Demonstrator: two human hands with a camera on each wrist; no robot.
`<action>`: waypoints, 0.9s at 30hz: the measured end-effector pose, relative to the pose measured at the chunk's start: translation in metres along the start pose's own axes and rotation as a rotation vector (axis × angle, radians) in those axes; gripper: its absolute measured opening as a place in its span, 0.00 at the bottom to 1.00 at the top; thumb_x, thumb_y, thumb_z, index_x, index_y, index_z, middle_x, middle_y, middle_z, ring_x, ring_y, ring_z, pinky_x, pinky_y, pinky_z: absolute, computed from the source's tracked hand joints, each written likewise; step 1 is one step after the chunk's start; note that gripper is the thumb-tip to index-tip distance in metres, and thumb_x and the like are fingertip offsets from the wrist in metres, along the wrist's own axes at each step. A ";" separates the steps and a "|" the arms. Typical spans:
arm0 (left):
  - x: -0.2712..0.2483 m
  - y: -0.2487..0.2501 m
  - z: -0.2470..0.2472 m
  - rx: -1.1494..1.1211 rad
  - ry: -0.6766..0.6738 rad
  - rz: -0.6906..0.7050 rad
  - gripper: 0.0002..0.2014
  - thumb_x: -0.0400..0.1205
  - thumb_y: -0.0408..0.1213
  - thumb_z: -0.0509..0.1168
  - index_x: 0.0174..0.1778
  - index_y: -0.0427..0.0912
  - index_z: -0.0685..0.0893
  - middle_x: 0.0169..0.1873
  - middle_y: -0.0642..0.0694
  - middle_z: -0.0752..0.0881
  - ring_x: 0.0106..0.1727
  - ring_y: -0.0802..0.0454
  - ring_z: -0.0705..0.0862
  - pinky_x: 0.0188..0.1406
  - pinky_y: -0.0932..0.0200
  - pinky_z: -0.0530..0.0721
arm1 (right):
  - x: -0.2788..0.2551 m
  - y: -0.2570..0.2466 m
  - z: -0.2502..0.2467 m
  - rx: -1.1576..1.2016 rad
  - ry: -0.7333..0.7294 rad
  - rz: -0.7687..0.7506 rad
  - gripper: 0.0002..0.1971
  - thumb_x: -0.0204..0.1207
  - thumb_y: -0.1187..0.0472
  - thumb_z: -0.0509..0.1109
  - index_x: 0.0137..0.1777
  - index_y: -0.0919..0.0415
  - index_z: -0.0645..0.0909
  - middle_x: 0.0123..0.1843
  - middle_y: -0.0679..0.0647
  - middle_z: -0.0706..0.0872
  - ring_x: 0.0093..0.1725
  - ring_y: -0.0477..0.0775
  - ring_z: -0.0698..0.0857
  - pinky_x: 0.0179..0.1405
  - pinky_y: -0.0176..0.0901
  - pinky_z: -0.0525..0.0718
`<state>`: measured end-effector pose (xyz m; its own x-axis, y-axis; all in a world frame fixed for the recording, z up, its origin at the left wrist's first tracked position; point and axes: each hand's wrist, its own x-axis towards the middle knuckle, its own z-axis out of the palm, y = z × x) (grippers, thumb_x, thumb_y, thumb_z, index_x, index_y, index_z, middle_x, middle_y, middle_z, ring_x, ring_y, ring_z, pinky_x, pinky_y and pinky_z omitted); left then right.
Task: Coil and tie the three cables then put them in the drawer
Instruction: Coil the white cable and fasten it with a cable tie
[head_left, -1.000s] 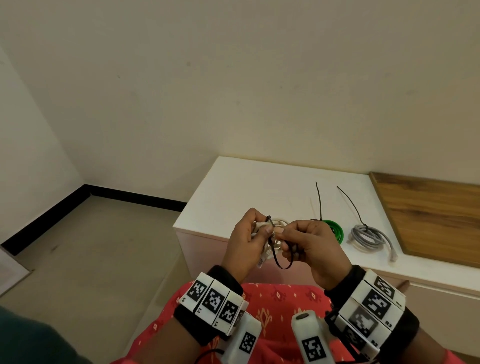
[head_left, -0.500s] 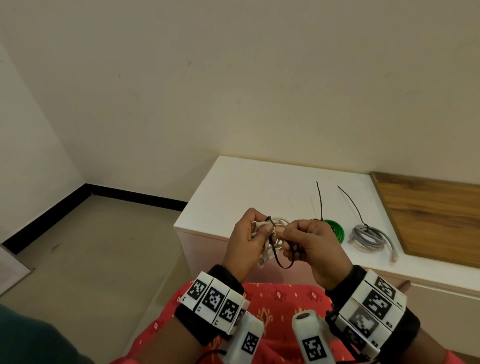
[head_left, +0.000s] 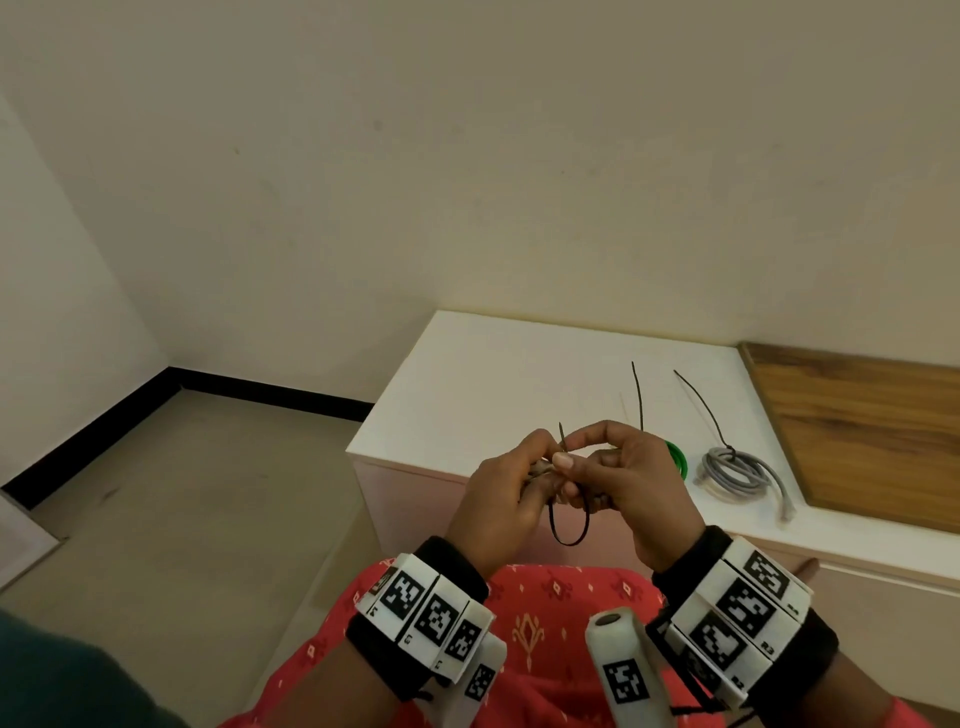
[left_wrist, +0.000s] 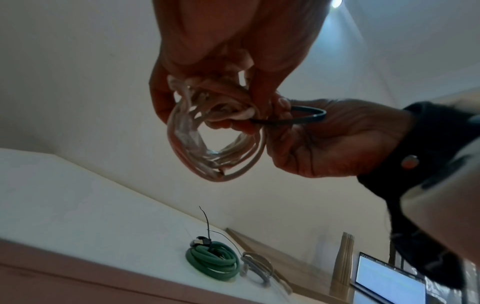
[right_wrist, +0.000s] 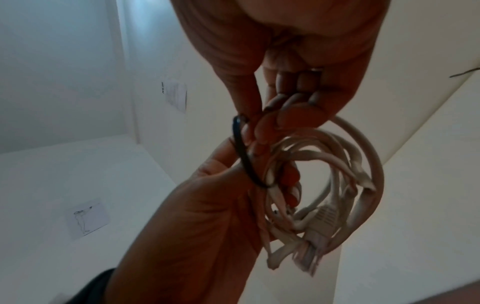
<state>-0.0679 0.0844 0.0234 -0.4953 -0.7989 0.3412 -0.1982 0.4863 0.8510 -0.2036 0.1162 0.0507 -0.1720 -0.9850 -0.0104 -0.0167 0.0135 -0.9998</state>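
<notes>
Two coils done: we see the green cable (left_wrist: 213, 260) and grey cable (head_left: 737, 470) tied near the bench's (head_left: 493, 374) front edge.
Third coil: our left hand (head_left: 498, 499) clasps the white cable (right_wrist: 324, 185) in mid-air.
Tie: our right hand (head_left: 618, 478) pinches the black zip tie (left_wrist: 298, 117), its loop wide.
Risk: we judge loose turns could spring out before cinching.
Drawer: we cannot see it open.
</notes>
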 end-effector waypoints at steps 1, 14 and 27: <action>0.000 0.000 -0.001 0.011 -0.013 0.007 0.03 0.80 0.37 0.57 0.42 0.45 0.74 0.33 0.48 0.86 0.38 0.51 0.86 0.42 0.50 0.85 | 0.001 -0.001 -0.001 -0.042 -0.017 -0.005 0.06 0.70 0.67 0.73 0.44 0.68 0.81 0.18 0.54 0.81 0.17 0.47 0.77 0.18 0.33 0.72; -0.007 -0.007 0.007 -0.049 -0.151 -0.069 0.11 0.80 0.31 0.60 0.35 0.50 0.72 0.30 0.55 0.79 0.33 0.63 0.76 0.36 0.66 0.73 | 0.015 -0.018 -0.032 -0.088 0.200 -0.313 0.09 0.76 0.60 0.67 0.33 0.55 0.76 0.34 0.61 0.82 0.35 0.49 0.84 0.39 0.41 0.82; -0.001 -0.008 0.008 -0.241 -0.108 -0.147 0.02 0.76 0.35 0.60 0.39 0.40 0.75 0.36 0.40 0.82 0.36 0.53 0.80 0.36 0.63 0.80 | 0.009 0.000 -0.009 -0.097 -0.087 0.016 0.04 0.75 0.69 0.67 0.41 0.66 0.83 0.36 0.62 0.86 0.36 0.54 0.84 0.38 0.36 0.84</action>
<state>-0.0721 0.0840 0.0127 -0.5658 -0.8059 0.1742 -0.0742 0.2602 0.9627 -0.2144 0.1087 0.0504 -0.0866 -0.9957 -0.0319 -0.1104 0.0414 -0.9930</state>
